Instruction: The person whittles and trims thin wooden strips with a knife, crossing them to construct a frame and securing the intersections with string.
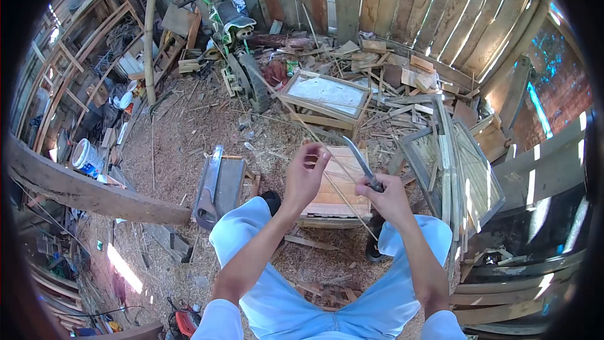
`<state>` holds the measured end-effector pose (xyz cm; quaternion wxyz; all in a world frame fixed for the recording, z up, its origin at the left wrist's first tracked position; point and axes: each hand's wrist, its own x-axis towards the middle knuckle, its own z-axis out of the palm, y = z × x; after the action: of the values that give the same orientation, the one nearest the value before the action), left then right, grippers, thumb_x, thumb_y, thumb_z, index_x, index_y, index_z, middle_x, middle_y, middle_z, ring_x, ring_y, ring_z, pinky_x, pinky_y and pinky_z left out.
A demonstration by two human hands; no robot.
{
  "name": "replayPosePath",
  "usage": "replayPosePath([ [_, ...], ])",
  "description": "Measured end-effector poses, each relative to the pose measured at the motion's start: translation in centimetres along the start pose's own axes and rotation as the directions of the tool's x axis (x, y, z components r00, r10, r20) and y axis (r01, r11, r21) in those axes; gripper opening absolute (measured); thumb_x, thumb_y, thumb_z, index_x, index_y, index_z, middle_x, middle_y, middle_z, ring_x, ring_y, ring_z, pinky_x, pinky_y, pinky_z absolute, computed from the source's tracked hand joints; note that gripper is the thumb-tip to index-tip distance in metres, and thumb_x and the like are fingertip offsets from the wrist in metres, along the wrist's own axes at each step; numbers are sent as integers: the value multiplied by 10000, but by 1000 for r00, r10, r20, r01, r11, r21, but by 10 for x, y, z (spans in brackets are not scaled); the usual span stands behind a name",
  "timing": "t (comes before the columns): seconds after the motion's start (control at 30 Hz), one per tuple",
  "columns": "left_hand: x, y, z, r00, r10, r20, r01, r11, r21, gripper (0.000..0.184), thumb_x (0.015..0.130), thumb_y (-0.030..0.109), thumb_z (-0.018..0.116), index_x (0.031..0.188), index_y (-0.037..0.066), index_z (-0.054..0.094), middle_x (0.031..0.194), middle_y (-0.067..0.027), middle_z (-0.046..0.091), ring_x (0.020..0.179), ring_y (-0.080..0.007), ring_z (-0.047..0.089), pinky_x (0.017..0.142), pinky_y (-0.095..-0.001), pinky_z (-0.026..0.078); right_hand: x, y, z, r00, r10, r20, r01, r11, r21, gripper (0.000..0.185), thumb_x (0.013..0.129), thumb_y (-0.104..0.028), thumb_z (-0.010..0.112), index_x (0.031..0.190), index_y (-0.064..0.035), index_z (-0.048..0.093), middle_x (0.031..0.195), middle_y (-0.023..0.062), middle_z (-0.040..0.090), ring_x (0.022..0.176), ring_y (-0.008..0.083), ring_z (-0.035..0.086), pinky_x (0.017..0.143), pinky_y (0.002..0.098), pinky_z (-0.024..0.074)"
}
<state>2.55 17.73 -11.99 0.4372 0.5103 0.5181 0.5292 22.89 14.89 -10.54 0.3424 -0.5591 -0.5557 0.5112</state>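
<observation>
My left hand (304, 176) pinches a long, thin strip of wood or bamboo (345, 199) between thumb and fingers. The strip slants from the far middle of the floor down toward my right knee. In my right hand (391, 199) is a knife (360, 160) with a slightly curved blade, its dark handle wrapped by my fingers. Its blade points up and away, to the right of my left hand. Whether blade and strip touch, I cannot tell. Below both hands, between my legs, lies a slatted wooden panel or box top (340, 179).
A handsaw (214, 179) rests against a low box (233, 179) on the left. Ahead stand a framed white panel (327, 93) and a two-wheeler (248, 82). Mesh frames (475, 176) lean at right. Scrap wood (384, 66), a white bucket (87, 157) and a red tool (187, 322) lie around.
</observation>
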Motion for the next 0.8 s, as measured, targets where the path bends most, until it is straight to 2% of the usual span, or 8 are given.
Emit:
replayPosePath([
  [0.03, -4, 6, -3, 969, 218, -118, -133, 858, 497, 296, 868, 130, 648, 1138, 52, 557, 1048, -133, 564, 1065, -253, 566, 963, -472, 436, 2, 4, -4, 1000, -22, -3, 22, 996, -86, 167, 786, -183, 742, 838, -29, 702, 630, -32, 568, 591, 58, 455, 564, 246, 367],
  [0.13, -4, 24, -19, 718, 696, -1, -408, 422, 809, 344, 788, 128, 709, 1115, 107, 606, 1097, -108, 567, 1122, -258, 516, 1053, -521, 312, 7, 15, -12, 997, -82, 6, 82, 988, -133, 140, 783, -181, 737, 834, -54, 708, 621, -11, 567, 580, 81, 454, 567, 275, 374],
  [0.23, 0, 41, -33, 689, 656, 309, -494, 113, 862, 251, 782, 99, 694, 1029, 121, 658, 1045, -66, 605, 1068, -266, 547, 1066, -536, 279, 2, -4, -24, 989, -149, 7, 146, 959, -243, 164, 781, -197, 732, 849, -49, 706, 672, 73, 650, 645, 174, 602, 625, 328, 444],
  [0.4, 1, 15, -38, 720, 513, 468, -657, 283, 699, 193, 800, 53, 664, 984, 110, 677, 885, -39, 660, 871, -239, 625, 929, -460, 448, 15, -14, -45, 967, -196, -162, 73, 823, -563, 231, 783, -210, 728, 934, -41, 684, 826, 165, 676, 796, 370, 635, 656, 416, 475],
  [0.47, -8, 13, -27, 882, 345, 321, -469, 585, 662, 174, 819, 42, 658, 991, 69, 674, 881, -61, 664, 684, -203, 626, 659, -340, 518, 26, -18, -45, 502, -820, -276, 472, 527, -707, 332, 795, -237, 721, 1052, -44, 636, 918, 155, 670, 792, 344, 634, 643, 410, 478],
  [0.63, -19, 22, -7, 920, 358, 160, -392, 827, 402, 136, 848, 30, 645, 980, 28, 678, 785, -78, 650, 573, -128, 565, 496, -268, 431, 2, -11, -38, 695, -611, -380, 524, 791, -314, 262, 922, -273, 589, 1022, -33, 619, 807, 91, 618, 649, 151, 541, 553, 301, 419],
  [0.7, -29, 33, 1, 955, 263, 134, -295, 871, 392, 129, 846, 31, 654, 969, 2, 678, 738, -87, 636, 583, -109, 544, 511, -242, 411, -5, -6, -28, 935, -346, -77, 331, 930, -163, 289, 952, -273, 539, 890, -8, 633, 676, 81, 571, 587, 104, 474, 517, 288, 375],
  [0.8, -35, 32, 7, 934, 306, 182, -354, 848, 394, 116, 847, 24, 647, 957, -7, 670, 754, -116, 639, 557, -177, 572, 506, -285, 438, -7, -9, -7, 975, -219, 43, 223, 949, -222, 323, 943, -259, 551, 784, 13, 622, 572, 83, 513, 525, 122, 443, 498, 305, 367],
])
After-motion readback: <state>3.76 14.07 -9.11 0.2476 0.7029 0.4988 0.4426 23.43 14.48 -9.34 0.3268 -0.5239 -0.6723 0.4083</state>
